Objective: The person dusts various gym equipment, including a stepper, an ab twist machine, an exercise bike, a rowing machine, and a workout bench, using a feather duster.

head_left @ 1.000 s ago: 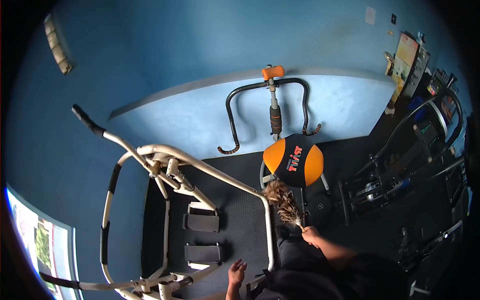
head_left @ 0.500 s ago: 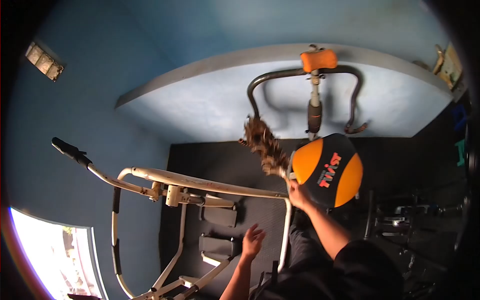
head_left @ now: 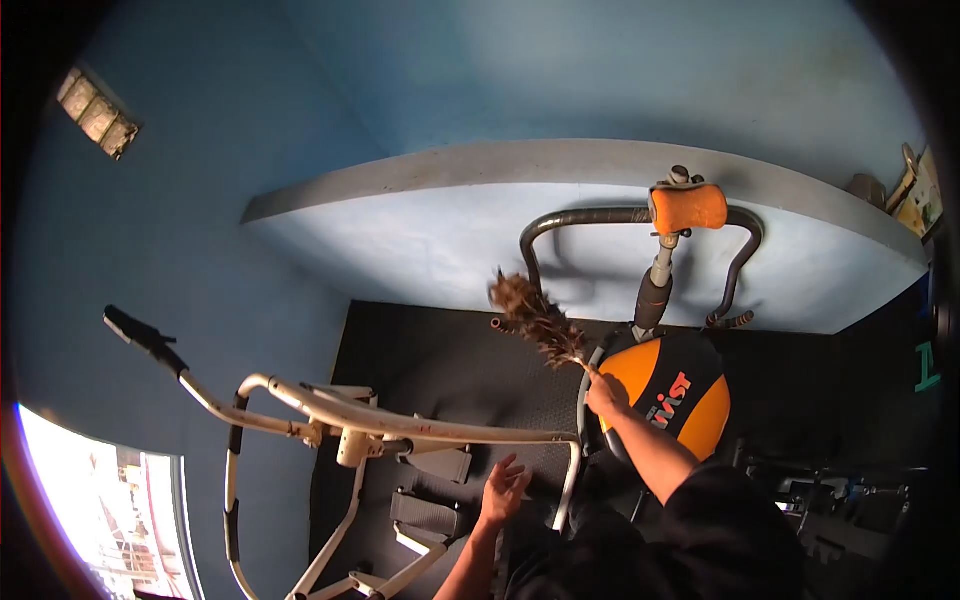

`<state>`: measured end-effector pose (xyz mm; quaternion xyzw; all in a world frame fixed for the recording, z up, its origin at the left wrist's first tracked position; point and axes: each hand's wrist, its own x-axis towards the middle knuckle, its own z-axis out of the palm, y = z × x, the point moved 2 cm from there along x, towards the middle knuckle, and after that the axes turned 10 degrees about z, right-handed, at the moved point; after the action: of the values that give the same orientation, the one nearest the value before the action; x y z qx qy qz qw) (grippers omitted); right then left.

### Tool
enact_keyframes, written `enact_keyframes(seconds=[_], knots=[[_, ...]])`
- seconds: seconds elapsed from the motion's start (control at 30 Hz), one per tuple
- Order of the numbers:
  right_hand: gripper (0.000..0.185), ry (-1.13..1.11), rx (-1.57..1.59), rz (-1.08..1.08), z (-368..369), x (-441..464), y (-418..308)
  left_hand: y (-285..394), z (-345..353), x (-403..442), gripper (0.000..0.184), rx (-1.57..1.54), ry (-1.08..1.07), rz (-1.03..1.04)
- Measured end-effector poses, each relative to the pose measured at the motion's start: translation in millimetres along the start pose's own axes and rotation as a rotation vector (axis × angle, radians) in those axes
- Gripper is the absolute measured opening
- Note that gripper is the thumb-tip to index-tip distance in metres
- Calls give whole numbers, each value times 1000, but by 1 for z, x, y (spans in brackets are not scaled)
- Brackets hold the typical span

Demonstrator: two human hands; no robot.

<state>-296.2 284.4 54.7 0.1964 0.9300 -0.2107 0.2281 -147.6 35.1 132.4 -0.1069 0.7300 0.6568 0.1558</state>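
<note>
Right hand (head_left: 607, 392) clenched around a duster (head_left: 538, 318), which overlaps the handlebar (head_left: 590, 216) in view — contact unclear — left hand (head_left: 504, 490) released, fingers loosely parted, near the cream frame (head_left: 430, 429), orange-black seat (head_left: 682, 385) by the right hand.

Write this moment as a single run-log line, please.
right hand: grips duster | left hand: open, empty, near white frame | duster: overlaps handlebar in view, contact unclear

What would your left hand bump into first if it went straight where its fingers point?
Probably the cream metal bar, just past the left hand in the picture. I can't tell their heights, though, so the hand might slip over or under it.
</note>
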Motion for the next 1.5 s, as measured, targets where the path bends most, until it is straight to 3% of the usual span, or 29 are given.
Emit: enact_keyframes(seconds=[0.07, 0.17, 0.2, 0.27, 0.37, 0.47, 0.53, 0.6, 0.63, 0.7, 0.73, 0.8, 0.93, 1.0, 1.1, 1.17, 1.2, 1.27, 1.37, 1.43, 1.5], knots=[[34, 88, 60, 54, 16, 2, -5, -22, -6, 9, 56, 6, -33, -11], [39, -90, 139, 195, 41, 21, -9, -51, -11, 31, 59, 92, -93, -49], [31, -113, 146, 233, 56, 26, -13, -48, -9, 43, 59, 118, -142, -44], [26, 17, 324, 271, 98, 39, -23, -29, -10, 69, 59, 243, -249, -13], [29, -211, 131, 131, 138, 68, -43, -15, -26, 113, 58, 337, -349, 30], [30, -256, 260, 208, 79, 43, -71, 14, -48, 148, 57, 297, -368, 86], [35, -175, 279, 174, 28, 2, -64, 37, -62, 168, 55, 199, -267, 35], [43, 161, 311, -100, -32, -40, -44, 32, -79, 199, 51, 157, -240, 131], [43, 188, 289, -69, -57, -58, -32, 41, -80, 211, 50, 109, -215, 118], [49, 490, 258, 95, -97, -95, -4, 52, -81, 236, 49, 27, -199, 120], [49, 513, 242, 126, -100, -106, 16, 56, -76, 247, 49, -11, -199, 139], [45, 727, 567, 230, -91, -124, 57, 70, -64, 263, 50, -2, -217, 165], [45, 518, 336, 155, -49, -158, 49, 94, -32, 276, 50, 20, -248, 215], [55, 210, 327, 263, -47, -177, 35, 97, -11, 280, 52, 51, -279, 236], [57, 352, 464, 390, -19, -184, 78, 108, 19, 267, 49, 83, -347, 229], [41, 380, 636, 571, -38, -214, 102, 113, 46, 256, 48, 137, -416, 255], [41, 388, 664, 566, -34, -217, 109, 116, 59, 252, 48, 154, -465, 259], [37, 694, 699, 401, -32, -228, 122, 124, 81, 240, 49, 177, -479, 266], [34, 699, 898, 306, -59, -214, 104, 129, 104, 228, 50, 176, -510, 264], [32, 536, 982, 294, -80, -197, 88, 131, 120, 216, 52, 192, -531, 260], [32, 574, 989, 266, -29, -159, 97, 127, 129, 211, 52, 185, -594, 245]])
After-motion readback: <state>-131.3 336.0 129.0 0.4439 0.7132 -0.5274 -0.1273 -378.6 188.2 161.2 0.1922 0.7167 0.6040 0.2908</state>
